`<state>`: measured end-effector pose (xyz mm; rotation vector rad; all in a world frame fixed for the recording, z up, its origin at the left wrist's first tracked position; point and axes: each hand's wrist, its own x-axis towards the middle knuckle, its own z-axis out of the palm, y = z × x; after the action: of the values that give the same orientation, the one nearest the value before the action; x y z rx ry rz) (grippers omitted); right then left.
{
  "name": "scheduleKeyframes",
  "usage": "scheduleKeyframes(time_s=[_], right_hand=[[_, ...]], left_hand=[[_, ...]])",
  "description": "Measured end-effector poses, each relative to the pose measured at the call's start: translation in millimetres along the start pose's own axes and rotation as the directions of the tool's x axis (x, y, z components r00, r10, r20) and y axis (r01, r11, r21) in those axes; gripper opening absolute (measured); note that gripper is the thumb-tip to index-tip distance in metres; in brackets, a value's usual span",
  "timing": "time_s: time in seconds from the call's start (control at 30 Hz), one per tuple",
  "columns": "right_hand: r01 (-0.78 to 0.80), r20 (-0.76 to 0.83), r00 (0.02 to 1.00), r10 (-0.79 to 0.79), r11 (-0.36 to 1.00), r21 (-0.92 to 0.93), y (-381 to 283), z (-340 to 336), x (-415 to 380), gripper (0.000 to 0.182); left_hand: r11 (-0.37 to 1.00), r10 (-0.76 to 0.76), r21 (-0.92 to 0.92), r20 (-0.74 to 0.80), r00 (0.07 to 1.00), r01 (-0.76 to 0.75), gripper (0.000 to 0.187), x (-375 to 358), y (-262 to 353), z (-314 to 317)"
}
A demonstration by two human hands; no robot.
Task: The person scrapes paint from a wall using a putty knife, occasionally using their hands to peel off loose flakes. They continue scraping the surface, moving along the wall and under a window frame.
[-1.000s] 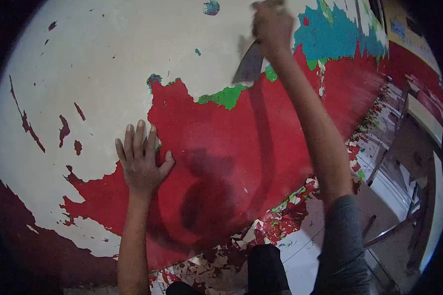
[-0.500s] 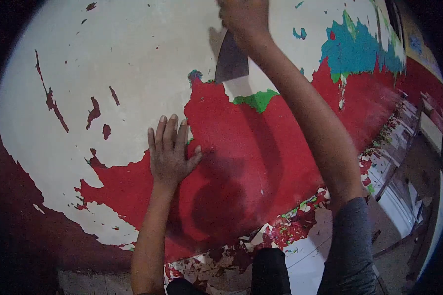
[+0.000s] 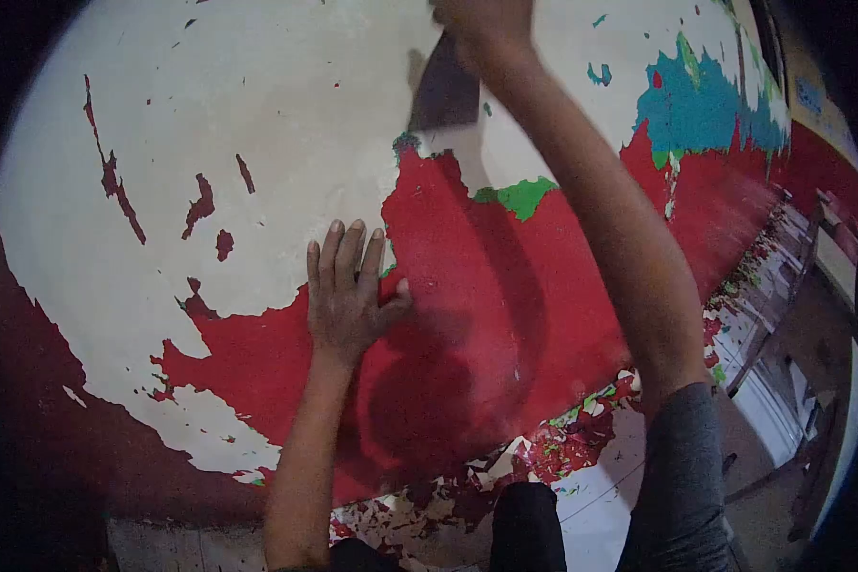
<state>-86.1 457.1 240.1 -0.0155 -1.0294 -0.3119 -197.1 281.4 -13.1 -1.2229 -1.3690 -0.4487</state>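
My left hand lies flat against the wall with its fingers spread, over the border between white paint and the red surface. My right hand, partly cut off by the top edge, is closed round a dark, wide-bladed scraper. The blade's pale lower edge lies at the white paint, just above the tip of the red area. Green paint shows to the right of the blade. The scraper's handle is hidden by my right hand.
Paint flakes in red, white and green lie along the foot of the wall. A teal patch is on the wall at the upper right. Pale boards or pieces lie on the floor at the right. My dark-clad knees show at the bottom.
In the view, my right hand and the scraper sit slightly higher against the wall. The wall and my left hand appear shifted a little to the right.
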Motion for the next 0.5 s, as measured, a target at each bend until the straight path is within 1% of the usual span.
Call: scheduleKeyframes(time_s=[0.07,0.13,0.17,0.2,0.23,0.27,0.3,0.33,0.37,0.43,0.5], right_hand=[[0.163,-0.01,0.986,-0.166,0.977,-0.139,8.8,8.4,1.5,0.026],[0.306,0.007,0.949,-0.316,0.912,-0.274,12.9,12.6,-2.5,0.028],[-0.048,0.069,0.996,0.047,0.999,0.013,4.2,4.8,1.1,0.026],[-0.419,0.229,0.902,0.366,0.87,0.26,-15.0,-12.1,8.6,0.025],[-0.725,0.448,0.689,0.57,0.556,0.407,-35.7,-32.1,18.7,0.024],[-0.78,0.457,0.608,0.649,0.378,0.499,-50.5,-59.0,35.7,0.022],[-0.653,0.334,0.752,0.568,0.576,0.492,-45.1,-44.5,29.0,0.021],[-0.498,0.212,0.866,0.453,0.741,0.45,-33.8,-20.2,15.0,0.021],[-0.321,0.097,0.947,0.307,0.87,0.374,-36.9,-13.9,11.9,0.02],[-0.192,0.007,0.978,0.21,0.877,0.441,-30.1,-12.4,13.8,0.018],[-0.38,0.166,0.923,0.346,0.756,0.534,-36.4,-30.4,26.0,0.017]], left_hand=[[1.0,0.002,-0.007,-0.026,1.0,-0.002,0.065,1.0,-0.9,2.4],[1.0,0.002,-0.01,-0.029,1.0,-0.003,0.064,-1.0,-0.6,1.4],[1.0,0.002,-0.009,-0.031,1.0,-0.003,0.064,-0.7,-0.7,1.4],[1.0,-0.001,-0.007,-0.034,0.999,0.001,0.063,-0.3,-0.3,1.3],[1.0,-0.001,-0.008,-0.036,0.999,0.001,0.063,0.1,0.0,1.1],[1.0,-0.001,-0.006,-0.04,0.999,0.001,0.064,1.1,-0.2,1.2],[1.0,-0.004,-0.003,-0.04,0.999,0.004,0.064,1.0,-0.2,0.8],[1.0,-0.008,-0.001,-0.032,0.999,0.008,0.064,0.4,-0.2,0.0],[1.0,-0.009,-0.001,-0.025,1.0,0.009,0.065,0.7,-0.1,-0.2],[1.0,-0.006,-0.002,-0.019,1.0,0.006,0.065,1.3,-0.4,-0.2],[1.0,-0.011,0.004,-0.02,1.0,0.011,0.065,1.1,0.2,-1.2]])
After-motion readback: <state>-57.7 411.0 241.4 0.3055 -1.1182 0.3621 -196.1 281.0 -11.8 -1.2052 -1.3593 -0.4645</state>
